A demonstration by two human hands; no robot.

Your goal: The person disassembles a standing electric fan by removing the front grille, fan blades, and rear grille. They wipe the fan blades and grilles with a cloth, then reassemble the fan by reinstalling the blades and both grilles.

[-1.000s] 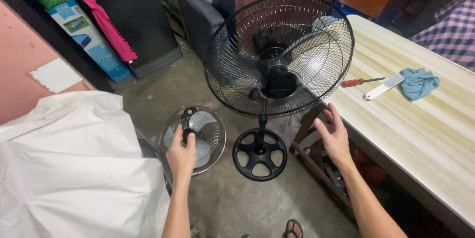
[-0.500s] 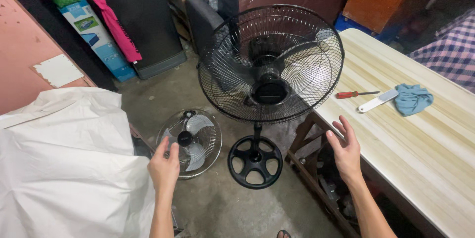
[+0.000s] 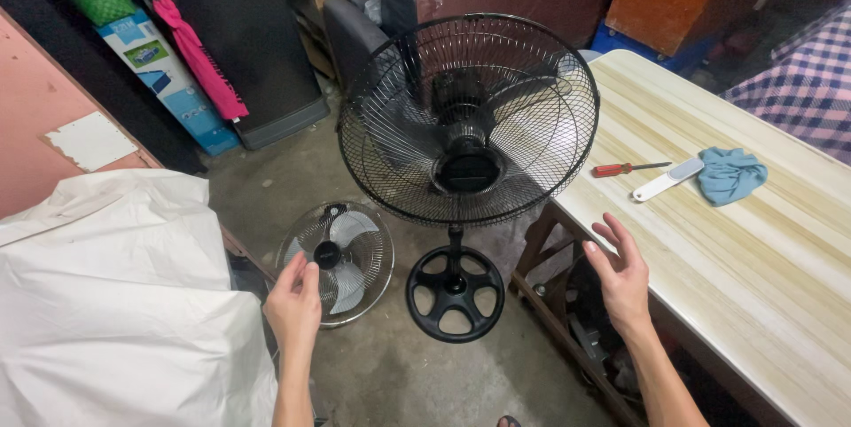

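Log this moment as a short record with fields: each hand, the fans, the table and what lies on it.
left hand: open, holds nothing, in front of the small fan
right hand: open, fingers spread, empty, by the table edge
black stand fan: upright on the floor between the hands, round base, touched by neither hand
small fan: silver grille, on the floor left of the base
table: light wood grain, at right
on table: red-handled screwdriver, white tool, blue cloth
white sheet: covers something bulky at left
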